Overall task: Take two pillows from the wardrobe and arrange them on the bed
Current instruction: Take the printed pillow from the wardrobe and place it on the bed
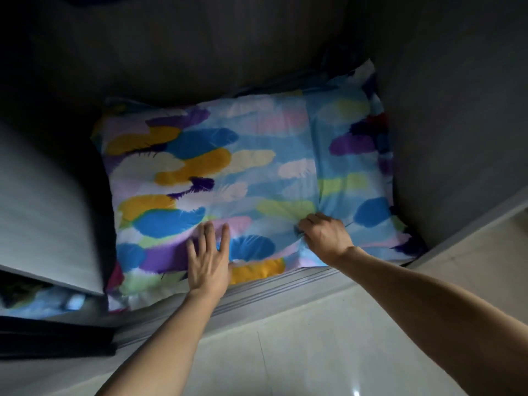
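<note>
Right grip (321, 234) bunched on pillow (228, 178) cover, left grip (210, 257) spread flat beside it, pillow lying in wardrobe (445, 138) compartment, so likely first-pillow pickup: next, a firm two-handed pull out over the front rail (274, 290).

The pillow (217, 178) fills the wardrobe (445, 115) floor wall to wall, leaving a dark gap only at its left; a door (48, 212) (left side) narrows the opening.
</note>
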Demonstrator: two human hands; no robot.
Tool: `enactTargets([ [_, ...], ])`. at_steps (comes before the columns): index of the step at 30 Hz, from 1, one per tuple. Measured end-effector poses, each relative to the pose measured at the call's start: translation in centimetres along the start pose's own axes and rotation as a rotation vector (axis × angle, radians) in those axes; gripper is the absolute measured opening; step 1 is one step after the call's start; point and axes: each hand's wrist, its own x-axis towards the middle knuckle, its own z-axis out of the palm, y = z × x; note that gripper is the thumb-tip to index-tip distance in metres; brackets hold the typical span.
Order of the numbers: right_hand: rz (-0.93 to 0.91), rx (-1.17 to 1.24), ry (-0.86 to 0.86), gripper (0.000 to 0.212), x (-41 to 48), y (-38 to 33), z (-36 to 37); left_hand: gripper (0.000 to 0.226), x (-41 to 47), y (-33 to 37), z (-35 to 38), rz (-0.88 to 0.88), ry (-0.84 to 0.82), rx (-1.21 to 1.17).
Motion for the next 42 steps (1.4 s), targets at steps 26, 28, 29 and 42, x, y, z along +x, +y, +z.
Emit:
enactTargets([
  [26,-0.075,-0.122,-0.081,0.097,4.6,-1.6,-11.5,0.073,6.2,-3.8,-15.7,0.049,0.195,-0.121],
  [28,-0.026,-0.225,-0.161,0.108,3.9,-1.1,-9.9,0.076,6.6,-3.5,-15.9,0.068,0.161,-0.100],
  [29,0.009,-0.237,-0.165,0.107,3.8,-1.0,-9.3,0.075,6.5,-3.4,-15.6,0.069,0.146,-0.092],
  [42,0.092,-0.050,-0.195,0.067,3.1,-3.5,-21.0,0.051,1.6,-3.6,-24.9,0.079,0.010,-0.120],
])
